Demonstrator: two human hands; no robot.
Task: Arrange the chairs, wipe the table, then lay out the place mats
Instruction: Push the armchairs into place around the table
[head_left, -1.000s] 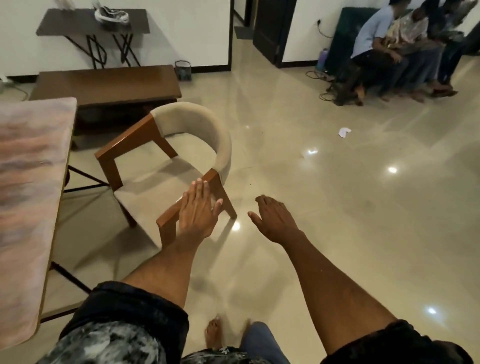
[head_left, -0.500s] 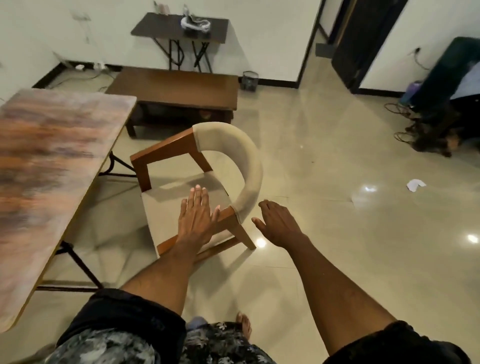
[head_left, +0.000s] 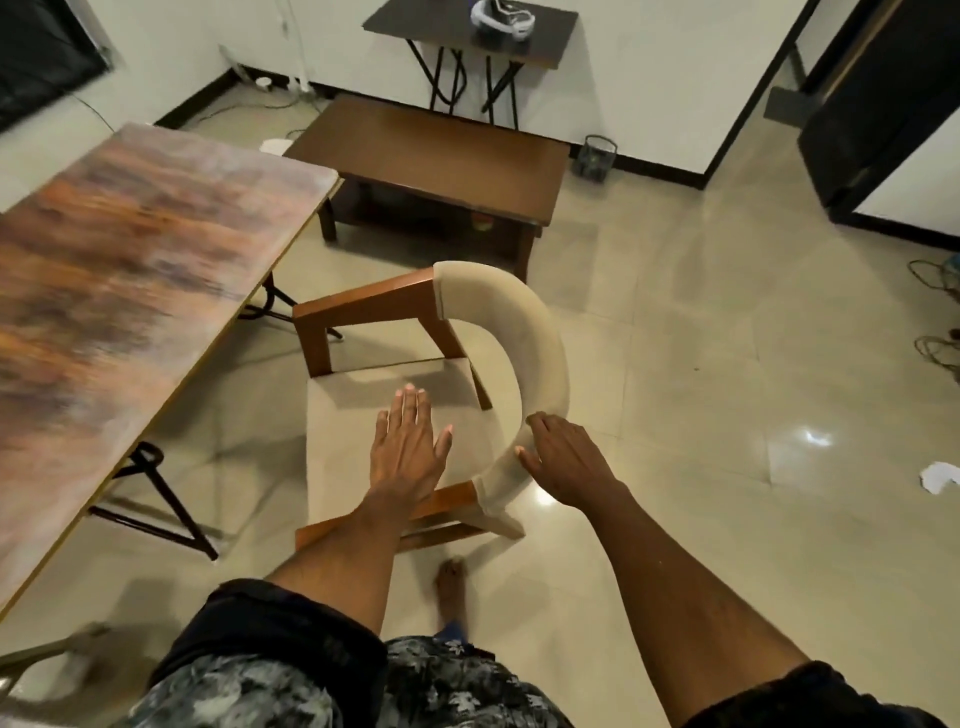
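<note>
Beige padding curves under my right hand (head_left: 566, 460), its fingers (head_left: 540, 422) loosely bent on the backrest, gripping nothing firmly; my left hand (head_left: 408, 447) hovers flat, fingers straight, over the seat. One chair (head_left: 545, 343) stands mid-frame, just right of one table (head_left: 130, 270). With so light a hold, I judge it could swing, scrape the glossy floor (head_left: 727, 364), knock the table's edge, or catch my bare foot (head_left: 451, 579) below.

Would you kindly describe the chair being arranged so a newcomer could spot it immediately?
Start at the long marbled table; beside its edge, before the low brown coffee table, stands the chair. Unlike its neighbours, it has a curved cream padded backrest and orange-brown wooden arms.
</note>
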